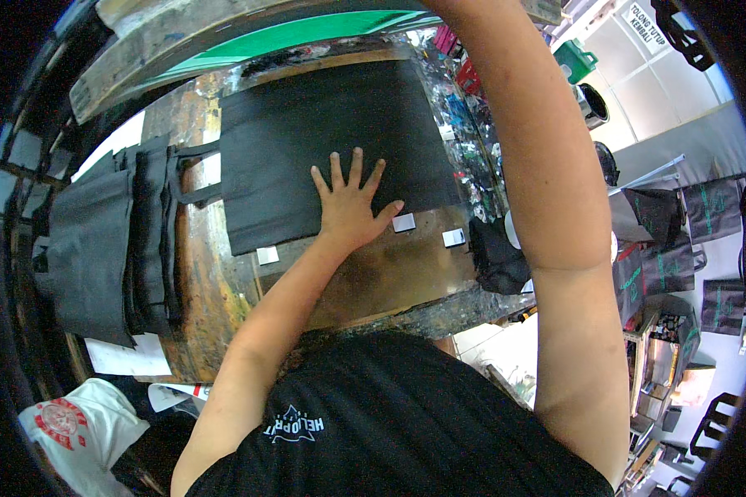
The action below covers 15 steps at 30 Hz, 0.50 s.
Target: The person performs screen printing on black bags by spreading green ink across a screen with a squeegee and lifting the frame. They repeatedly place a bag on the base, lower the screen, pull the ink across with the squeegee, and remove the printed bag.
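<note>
A black fabric tote bag (307, 124) lies flat on the stained work board (373, 282), its handle loop (195, 199) sticking out to the left. My left hand (352, 207) rests flat on the bag near its close edge, fingers spread, holding nothing. Beside its thumb is a small white tab (403, 223); two similar tabs lie along the board, one left and one right. My right arm (555, 166) stretches up toward the far side, and its hand is beyond the top of the picture. A frame with a green panel (298, 41) is tilted up behind the bag.
Several black bags are stacked (91, 248) at the left of the table. A crumpled black cloth (501, 257) sits at the board's right. Printed dark bags (713, 211) hang at the far right, above shelves (663, 356). A white printed cloth (83, 431) is at lower left.
</note>
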Motion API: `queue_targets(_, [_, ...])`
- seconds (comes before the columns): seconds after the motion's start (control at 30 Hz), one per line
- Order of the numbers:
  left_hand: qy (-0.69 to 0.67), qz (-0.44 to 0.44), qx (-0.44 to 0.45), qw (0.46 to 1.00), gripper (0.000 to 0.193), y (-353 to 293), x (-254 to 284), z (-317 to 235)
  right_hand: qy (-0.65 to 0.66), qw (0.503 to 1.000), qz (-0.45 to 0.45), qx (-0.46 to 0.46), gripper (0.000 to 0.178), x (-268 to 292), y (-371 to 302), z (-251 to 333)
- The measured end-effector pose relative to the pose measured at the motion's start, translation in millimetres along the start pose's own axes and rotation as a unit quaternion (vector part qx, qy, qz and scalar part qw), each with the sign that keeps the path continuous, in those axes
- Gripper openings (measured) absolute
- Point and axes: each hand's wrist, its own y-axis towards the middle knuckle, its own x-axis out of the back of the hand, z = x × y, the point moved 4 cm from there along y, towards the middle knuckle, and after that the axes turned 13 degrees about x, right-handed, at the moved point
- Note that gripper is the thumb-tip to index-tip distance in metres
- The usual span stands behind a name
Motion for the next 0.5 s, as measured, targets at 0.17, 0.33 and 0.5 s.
queue_targets(0.17, [-0.002,0.009,-0.001,1.0,0.09,-1.2,-0.7,-3.1,-0.046,0.998,-0.007,0.031,0.061,-2.9,1.1,-2.7])
queue_targets(0.33, [-0.093,-0.045,0.069,0.992,0.086,-4.8,40.7,4.4,-0.035,0.997,-0.062,0.043,0.061,-15.0,4.5,-0.9])
queue_targets(0.5, [-0.407,-0.051,0.277,0.869,0.071,-10.0,146.1,109.6,-0.101,0.991,-0.078,0.044,0.053,-24.5,-36.9,11.9])
